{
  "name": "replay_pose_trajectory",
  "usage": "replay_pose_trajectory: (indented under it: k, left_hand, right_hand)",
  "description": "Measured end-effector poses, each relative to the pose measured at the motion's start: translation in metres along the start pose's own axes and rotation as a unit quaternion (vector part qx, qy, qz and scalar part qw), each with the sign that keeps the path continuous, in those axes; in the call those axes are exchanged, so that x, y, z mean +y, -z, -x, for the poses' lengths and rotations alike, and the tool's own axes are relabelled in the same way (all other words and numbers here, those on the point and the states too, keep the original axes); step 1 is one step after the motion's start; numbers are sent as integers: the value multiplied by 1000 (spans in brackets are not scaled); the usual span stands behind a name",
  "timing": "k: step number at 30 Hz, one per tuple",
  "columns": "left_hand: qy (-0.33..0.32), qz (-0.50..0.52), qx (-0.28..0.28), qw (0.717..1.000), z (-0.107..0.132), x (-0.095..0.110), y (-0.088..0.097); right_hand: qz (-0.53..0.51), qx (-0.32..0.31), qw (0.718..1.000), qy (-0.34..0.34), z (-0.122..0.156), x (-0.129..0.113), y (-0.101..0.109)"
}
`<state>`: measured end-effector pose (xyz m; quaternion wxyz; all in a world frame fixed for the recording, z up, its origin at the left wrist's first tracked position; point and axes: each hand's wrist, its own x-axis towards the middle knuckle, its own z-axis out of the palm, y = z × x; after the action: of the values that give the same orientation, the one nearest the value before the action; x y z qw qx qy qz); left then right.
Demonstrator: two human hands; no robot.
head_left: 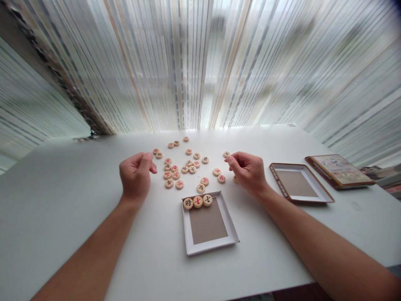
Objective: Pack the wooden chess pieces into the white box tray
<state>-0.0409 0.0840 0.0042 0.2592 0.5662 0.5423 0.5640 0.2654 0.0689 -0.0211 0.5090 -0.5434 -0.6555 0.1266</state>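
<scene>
Many round wooden Chinese chess pieces (192,169) with red or black characters lie loosely over the white table. My left hand (135,173) is closed just left of them; its fingers curl inward, so anything inside is hidden. On the other side, my right hand (247,169) is also closed, its fingertips right by a black-marked piece (226,154). Whether they grip it I cannot tell. Another piece (235,179) shows partly from behind that hand. Between my forearms sits a shallow white-rimmed box tray (232,221), with three pieces (197,201) in a row along its far edge.
Right of my right hand lies a second shallow box part (318,194) with a brown edge. Beyond it is a closed box or book with a picture cover (341,170). Striped curtains (194,62) hang behind the table (150,255).
</scene>
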Motion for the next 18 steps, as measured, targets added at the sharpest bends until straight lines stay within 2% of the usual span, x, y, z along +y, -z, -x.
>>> replay_pose_trajectory:
  k: [4, 12, 18]
  left_hand:
    - [-40, -73, 19, 996, -1, -4, 3]
    - [-75, -157, -13, 985, 5, -2, 0]
    - [-79, -183, -32, 979, 7, -2, -2]
  right_hand:
    - [-8, 27, 999, -24, -4, 7, -2]
    - [-17, 34, 999, -34, -7, 11, -5]
    - [-14, 28, 999, -29, -7, 13, -6]
